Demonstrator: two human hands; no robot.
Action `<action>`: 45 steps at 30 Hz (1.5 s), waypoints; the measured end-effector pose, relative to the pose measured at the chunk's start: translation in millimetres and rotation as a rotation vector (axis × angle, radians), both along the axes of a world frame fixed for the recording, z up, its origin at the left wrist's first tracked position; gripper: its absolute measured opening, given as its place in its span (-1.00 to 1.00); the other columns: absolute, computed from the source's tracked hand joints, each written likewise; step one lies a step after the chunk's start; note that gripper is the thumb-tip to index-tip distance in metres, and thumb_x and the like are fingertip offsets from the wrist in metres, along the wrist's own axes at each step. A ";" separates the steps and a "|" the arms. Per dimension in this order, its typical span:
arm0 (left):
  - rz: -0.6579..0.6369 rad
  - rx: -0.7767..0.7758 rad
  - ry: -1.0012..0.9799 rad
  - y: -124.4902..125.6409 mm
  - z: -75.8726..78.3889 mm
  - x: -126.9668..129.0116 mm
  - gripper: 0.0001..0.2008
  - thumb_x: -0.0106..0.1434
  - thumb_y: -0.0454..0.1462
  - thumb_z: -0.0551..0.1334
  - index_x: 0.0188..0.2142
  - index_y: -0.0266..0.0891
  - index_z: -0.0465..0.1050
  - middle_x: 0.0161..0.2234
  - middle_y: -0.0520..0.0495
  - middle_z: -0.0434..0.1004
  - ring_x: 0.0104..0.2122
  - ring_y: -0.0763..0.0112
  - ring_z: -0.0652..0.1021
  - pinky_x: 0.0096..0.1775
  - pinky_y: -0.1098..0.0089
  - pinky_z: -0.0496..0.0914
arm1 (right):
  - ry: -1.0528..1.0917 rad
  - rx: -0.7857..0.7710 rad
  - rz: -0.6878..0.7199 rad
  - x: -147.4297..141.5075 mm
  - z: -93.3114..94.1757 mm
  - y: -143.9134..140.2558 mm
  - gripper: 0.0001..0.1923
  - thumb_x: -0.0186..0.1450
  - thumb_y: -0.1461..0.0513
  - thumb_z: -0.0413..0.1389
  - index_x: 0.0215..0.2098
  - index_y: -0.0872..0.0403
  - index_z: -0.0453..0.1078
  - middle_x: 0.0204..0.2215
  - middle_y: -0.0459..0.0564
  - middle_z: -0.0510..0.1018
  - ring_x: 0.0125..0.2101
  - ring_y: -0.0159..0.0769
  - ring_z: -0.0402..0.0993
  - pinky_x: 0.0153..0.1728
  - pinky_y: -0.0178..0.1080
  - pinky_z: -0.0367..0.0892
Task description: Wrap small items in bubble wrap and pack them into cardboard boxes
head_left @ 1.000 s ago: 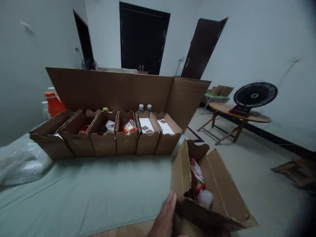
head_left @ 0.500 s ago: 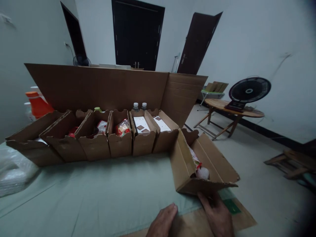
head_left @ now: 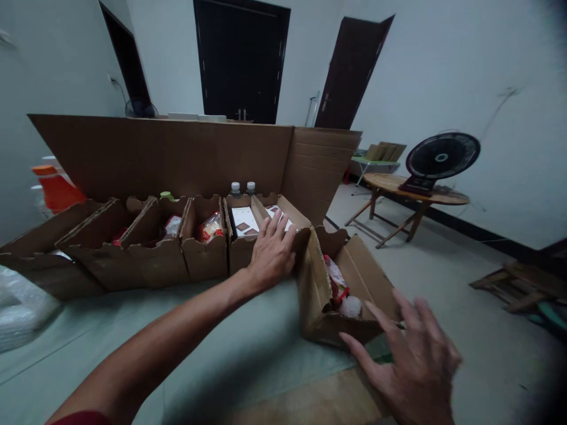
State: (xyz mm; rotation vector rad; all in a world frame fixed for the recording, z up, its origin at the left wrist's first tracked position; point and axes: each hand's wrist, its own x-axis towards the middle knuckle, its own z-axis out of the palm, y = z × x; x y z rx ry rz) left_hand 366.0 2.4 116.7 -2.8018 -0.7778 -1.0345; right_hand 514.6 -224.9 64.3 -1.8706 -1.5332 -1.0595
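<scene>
My left hand (head_left: pixel 272 252) reaches forward and lies flat on the rightmost box (head_left: pixel 290 224) of a row of open cardboard boxes (head_left: pixel 163 260), fingers spread over its front rim. My right hand (head_left: pixel 414 363) hovers open, fingers apart, just in front of a separate open cardboard box (head_left: pixel 319 301) at the table's right edge. That box holds a red-and-white packet (head_left: pixel 335 277) and a white round thing (head_left: pixel 351 306). The row boxes hold snack packets and white cards.
A tall cardboard sheet (head_left: pixel 177 153) stands behind the row, with two bottle caps (head_left: pixel 241 188) peeking over. An orange bottle (head_left: pixel 55 189) and a plastic bag (head_left: pixel 20 307) sit at the left. A fan (head_left: pixel 440 156) on a round wooden table (head_left: pixel 416 195) stands to the right.
My left hand has stretched from the near edge to the rightmost row box. My right hand has let go of the separate box, which now sits further left, close to the row.
</scene>
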 end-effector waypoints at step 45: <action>0.003 0.101 0.197 1.5 -16.9 9.1 -0.67 0.41 -0.38 0.02 0.09 -0.32 0.40 0.02 -0.28 0.56 0.17 0.03 0.44 0.32 -0.21 -0.06 | -0.047 -0.110 0.353 120.2 15.1 165.8 -0.90 0.25 0.28 0.10 -0.28 0.02 0.45 -0.07 0.07 0.60 0.00 -0.07 0.46 -0.04 -0.07 0.27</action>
